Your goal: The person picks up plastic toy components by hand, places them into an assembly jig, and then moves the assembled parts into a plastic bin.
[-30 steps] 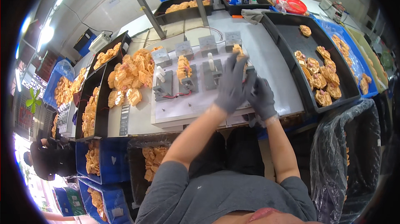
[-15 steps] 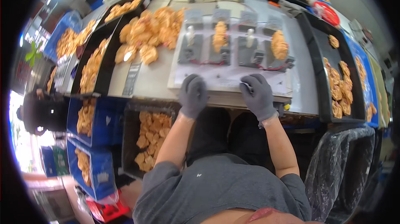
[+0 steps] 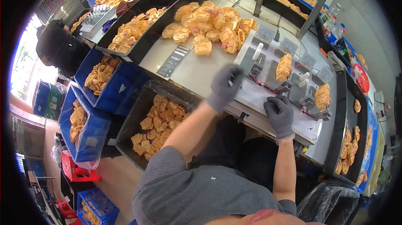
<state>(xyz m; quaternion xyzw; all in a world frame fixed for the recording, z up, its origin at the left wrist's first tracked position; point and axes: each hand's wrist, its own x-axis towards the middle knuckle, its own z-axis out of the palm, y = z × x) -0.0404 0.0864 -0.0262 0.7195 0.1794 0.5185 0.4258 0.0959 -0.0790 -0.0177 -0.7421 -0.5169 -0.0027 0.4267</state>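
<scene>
My left hand (image 3: 227,86), in a grey glove, is over the left front corner of a white fixture board (image 3: 253,93); motion smears its fingers. My right hand (image 3: 279,115), gloved the same, rests at the board's front with fingers curled; whatever they hold, if anything, is hidden. Several grey jigs stand on the board, with red and black wires. A tan moulded plastic part (image 3: 284,67) sits on one jig and another tan part (image 3: 322,97) on the rightmost. White pegs (image 3: 258,51) rise bare from the other jigs.
A pile of tan parts (image 3: 203,24) lies behind the board's left side. Black trays of parts stand left (image 3: 144,36) and right (image 3: 335,141). Below the table edge is a black bin (image 3: 125,135) of parts, beside blue crates (image 3: 125,87). Another person in black (image 3: 63,49) is at far left.
My view has swung left, so the board appears further right and tilted. My left hand has shifted leftward off the board's front middle. The right hand stays by the front edge, fingers curled.
</scene>
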